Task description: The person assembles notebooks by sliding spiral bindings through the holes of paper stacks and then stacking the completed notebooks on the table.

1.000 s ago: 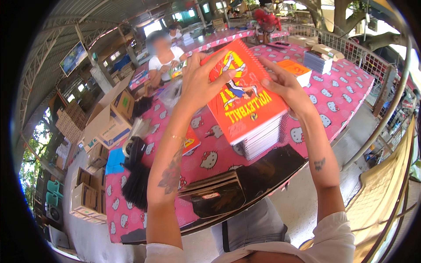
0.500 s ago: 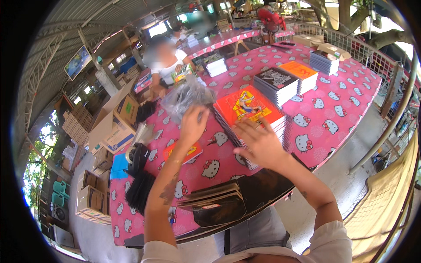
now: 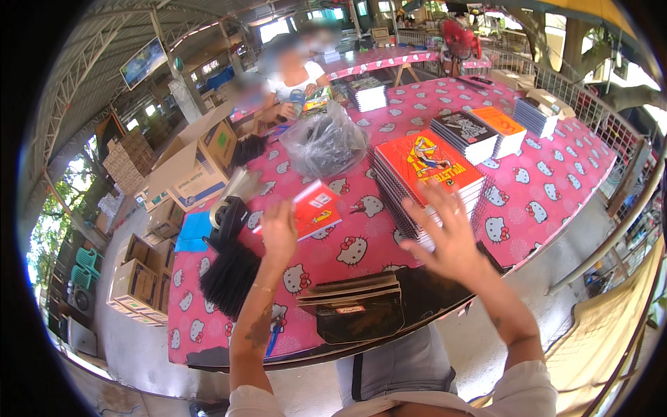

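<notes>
My left hand (image 3: 279, 233) is closed on the left side of a red printed cover sheet (image 3: 321, 214), whose upper corner tilts up from the table. The palm hides the rest of that edge. My right hand (image 3: 445, 233) has its fingers spread at the near side of a tall stack of red spiral notebooks (image 3: 420, 163); nothing is in it, and I cannot tell whether it touches the stack. Beyond my left hand lies a crumpled clear plastic bag (image 3: 325, 144) with dark contents.
Left of my hands are a tape dispenser (image 3: 229, 219), black spiral coils (image 3: 233, 278), blue sheets (image 3: 194, 233) and an open carton (image 3: 201, 167). A dark folder (image 3: 358, 309) lies at the front edge. Black notebooks (image 3: 465, 132) stand right. Across the table, a person (image 3: 292, 76) handles printed items.
My left hand has moved from the plastic bag back to the red cover sheet and lifted its corner. My right hand has come off the top notebook, fingers spreading. The view has shifted.
</notes>
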`<move>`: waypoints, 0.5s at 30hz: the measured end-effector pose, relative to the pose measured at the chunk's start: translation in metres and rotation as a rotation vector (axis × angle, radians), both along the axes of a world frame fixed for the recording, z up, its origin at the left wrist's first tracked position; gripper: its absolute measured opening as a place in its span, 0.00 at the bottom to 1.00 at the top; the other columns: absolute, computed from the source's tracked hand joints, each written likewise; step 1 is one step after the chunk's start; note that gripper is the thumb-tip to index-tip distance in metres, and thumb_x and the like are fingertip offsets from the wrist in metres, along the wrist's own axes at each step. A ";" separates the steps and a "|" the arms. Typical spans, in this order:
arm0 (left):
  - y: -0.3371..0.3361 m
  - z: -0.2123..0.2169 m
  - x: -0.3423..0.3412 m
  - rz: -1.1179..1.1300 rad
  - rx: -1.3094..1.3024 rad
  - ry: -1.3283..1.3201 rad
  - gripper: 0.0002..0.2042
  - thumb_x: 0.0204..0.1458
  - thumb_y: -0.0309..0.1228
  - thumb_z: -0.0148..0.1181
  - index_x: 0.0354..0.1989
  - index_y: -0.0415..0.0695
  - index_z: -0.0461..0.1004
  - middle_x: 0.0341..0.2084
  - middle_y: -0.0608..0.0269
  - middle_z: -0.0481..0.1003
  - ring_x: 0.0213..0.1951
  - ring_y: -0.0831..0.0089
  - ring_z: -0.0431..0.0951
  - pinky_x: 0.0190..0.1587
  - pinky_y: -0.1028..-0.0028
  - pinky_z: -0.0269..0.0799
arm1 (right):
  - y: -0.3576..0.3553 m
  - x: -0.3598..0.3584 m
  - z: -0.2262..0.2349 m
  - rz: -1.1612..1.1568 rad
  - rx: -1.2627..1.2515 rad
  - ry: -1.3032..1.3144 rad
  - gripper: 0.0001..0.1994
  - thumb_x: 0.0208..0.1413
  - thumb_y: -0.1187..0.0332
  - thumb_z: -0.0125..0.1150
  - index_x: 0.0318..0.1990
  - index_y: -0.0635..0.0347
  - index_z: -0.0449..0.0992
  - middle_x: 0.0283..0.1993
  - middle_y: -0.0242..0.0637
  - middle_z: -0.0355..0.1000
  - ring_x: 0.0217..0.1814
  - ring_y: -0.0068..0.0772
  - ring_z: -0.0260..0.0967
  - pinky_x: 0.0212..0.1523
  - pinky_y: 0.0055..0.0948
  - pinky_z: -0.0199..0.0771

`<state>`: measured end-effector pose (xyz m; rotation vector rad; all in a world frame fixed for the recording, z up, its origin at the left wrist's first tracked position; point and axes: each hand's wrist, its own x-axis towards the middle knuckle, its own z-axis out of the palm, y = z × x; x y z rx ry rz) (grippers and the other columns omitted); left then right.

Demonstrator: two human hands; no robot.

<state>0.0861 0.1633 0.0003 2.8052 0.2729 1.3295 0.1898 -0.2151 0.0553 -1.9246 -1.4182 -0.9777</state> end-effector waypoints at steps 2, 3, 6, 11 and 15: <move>-0.060 0.076 -0.024 -0.189 -0.017 -0.066 0.08 0.59 0.24 0.57 0.45 0.38 0.78 0.29 0.51 0.76 0.35 0.52 0.76 0.43 0.57 0.64 | 0.015 -0.034 -0.008 0.280 0.180 0.274 0.42 0.51 0.63 0.76 0.73 0.58 0.60 0.74 0.53 0.58 0.77 0.54 0.54 0.75 0.49 0.53; -0.090 0.098 -0.032 -0.298 0.025 -0.064 0.10 0.56 0.23 0.58 0.46 0.39 0.77 0.29 0.53 0.76 0.35 0.53 0.76 0.42 0.58 0.64 | 0.017 -0.049 -0.013 0.344 0.251 0.415 0.44 0.51 0.66 0.76 0.74 0.61 0.57 0.74 0.55 0.58 0.77 0.54 0.55 0.74 0.48 0.54; -0.151 0.120 -0.045 -0.524 0.064 0.048 0.16 0.48 0.22 0.62 0.48 0.42 0.77 0.31 0.62 0.76 0.35 0.60 0.75 0.40 0.61 0.62 | 0.010 -0.046 -0.069 0.626 0.426 1.143 0.33 0.58 0.78 0.68 0.70 0.67 0.61 0.65 0.44 0.69 0.67 0.36 0.68 0.64 0.37 0.70; -0.181 0.107 -0.070 -0.461 0.168 0.163 0.17 0.46 0.25 0.65 0.47 0.44 0.76 0.29 0.65 0.71 0.34 0.66 0.74 0.41 0.65 0.60 | 0.006 -0.065 -0.110 0.572 0.392 1.321 0.17 0.60 0.79 0.67 0.56 0.67 0.75 0.51 0.36 0.78 0.54 0.24 0.74 0.58 0.29 0.73; -0.190 0.101 -0.071 -0.462 0.211 0.208 0.17 0.47 0.28 0.65 0.47 0.44 0.76 0.29 0.65 0.69 0.35 0.67 0.72 0.40 0.65 0.59 | 0.002 -0.059 -0.118 0.561 0.264 1.284 0.20 0.60 0.77 0.68 0.59 0.65 0.73 0.53 0.37 0.77 0.56 0.25 0.73 0.60 0.30 0.70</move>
